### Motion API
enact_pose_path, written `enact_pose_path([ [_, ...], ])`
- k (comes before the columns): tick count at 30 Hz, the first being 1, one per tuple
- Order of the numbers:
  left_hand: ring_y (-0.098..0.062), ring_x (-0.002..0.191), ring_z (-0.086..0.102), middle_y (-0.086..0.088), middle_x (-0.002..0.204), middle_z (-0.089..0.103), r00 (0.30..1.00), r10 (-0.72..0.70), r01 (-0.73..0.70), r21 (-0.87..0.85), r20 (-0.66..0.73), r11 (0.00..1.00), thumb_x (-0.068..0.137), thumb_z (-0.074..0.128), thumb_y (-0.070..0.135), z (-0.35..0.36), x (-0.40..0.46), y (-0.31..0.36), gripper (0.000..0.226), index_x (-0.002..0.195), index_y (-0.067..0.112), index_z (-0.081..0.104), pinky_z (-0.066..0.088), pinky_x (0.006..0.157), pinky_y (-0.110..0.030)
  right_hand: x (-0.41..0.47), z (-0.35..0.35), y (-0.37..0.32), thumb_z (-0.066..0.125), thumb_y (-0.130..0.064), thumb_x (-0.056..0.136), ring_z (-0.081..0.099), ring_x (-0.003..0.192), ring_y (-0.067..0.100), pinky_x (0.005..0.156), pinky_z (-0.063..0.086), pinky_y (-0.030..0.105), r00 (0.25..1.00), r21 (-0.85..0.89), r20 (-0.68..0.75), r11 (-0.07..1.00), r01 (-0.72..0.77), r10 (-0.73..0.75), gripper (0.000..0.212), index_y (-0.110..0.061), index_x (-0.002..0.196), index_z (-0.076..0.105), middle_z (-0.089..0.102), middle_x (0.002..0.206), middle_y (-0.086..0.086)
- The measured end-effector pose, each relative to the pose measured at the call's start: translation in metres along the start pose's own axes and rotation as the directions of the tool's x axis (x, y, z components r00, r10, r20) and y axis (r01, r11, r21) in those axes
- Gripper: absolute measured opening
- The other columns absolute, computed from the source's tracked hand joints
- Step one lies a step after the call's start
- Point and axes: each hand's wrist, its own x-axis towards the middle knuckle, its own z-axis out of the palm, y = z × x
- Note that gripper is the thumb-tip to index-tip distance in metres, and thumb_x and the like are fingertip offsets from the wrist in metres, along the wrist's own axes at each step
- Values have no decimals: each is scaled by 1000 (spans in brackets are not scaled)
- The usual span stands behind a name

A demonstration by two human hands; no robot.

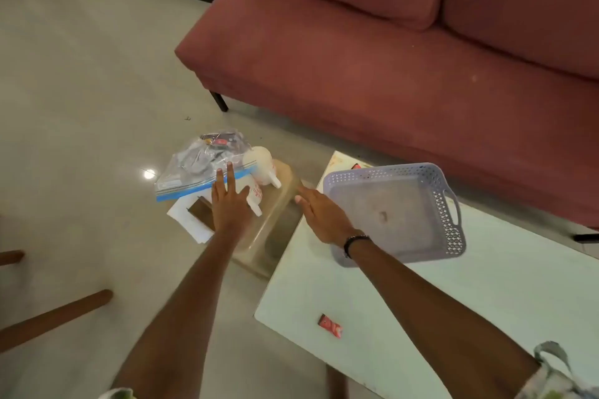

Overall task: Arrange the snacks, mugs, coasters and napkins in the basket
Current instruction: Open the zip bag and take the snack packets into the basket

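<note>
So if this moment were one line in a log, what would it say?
left hand: open, over zip bag | right hand: open, beside basket | basket: no items | mugs: on stool

Red sofa (372,52), glossy pale floor (81,74), white table (453,301)

A white table (486,301) carries a grey basket (450,204) and a small red snack wrapper (330,325) near its front edge.

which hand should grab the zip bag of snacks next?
Left. The left hand, fingers straight, already reaches to the zip bag's blue seal. The right hand is open beside the basket, farther away.
</note>
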Motion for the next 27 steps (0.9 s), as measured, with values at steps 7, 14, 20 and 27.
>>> enact_pose_path([
  [7, -34, 130, 43, -19, 141, 45, 991, -85, 79, 56, 106, 995, 85, 62, 9, 0, 33, -17, 52, 133, 2, 43, 29, 113, -46, 15, 7, -8, 23, -37, 102, 53, 116, 26, 96, 47, 43, 997, 18, 56, 999, 48, -49, 41, -20, 136, 37, 54, 131, 10],
  [14, -42, 89, 60, -27, 115, 60, 964, -79, 83, 4, -253, 997, 80, 55, -6, -67, 70, -41, 33, 112, -11, 54, 48, 78, -48, 22, -2, -26, 21, -44, 101, 50, 118, 23, 97, 46, 39, 995, 29, 15, 995, 96, -96, 45, -23, 136, 39, 55, 130, 4],
  [20, -45, 82, 57, -31, 99, 62, 923, -81, 84, -7, -377, 996, 79, 44, -18, -131, 91, -62, 27, 102, -15, 59, 47, 72, -51, 17, -13, -49, 25, -42, 101, 44, 131, 17, 108, 39, 37, 983, 58, -23, 982, 181, -180, 45, -25, 141, 35, 47, 143, -1],
  [27, -41, 78, 58, -24, 86, 65, 866, 44, -86, -60, -497, 995, 70, 46, -15, -201, 86, -52, 30, 90, -6, 67, 47, 65, -45, -7, -40, -85, 25, -42, 100, 40, 134, 16, 109, 35, 33, 971, 99, -65, 967, 235, -229, 46, -25, 142, 33, 41, 148, -2],
])
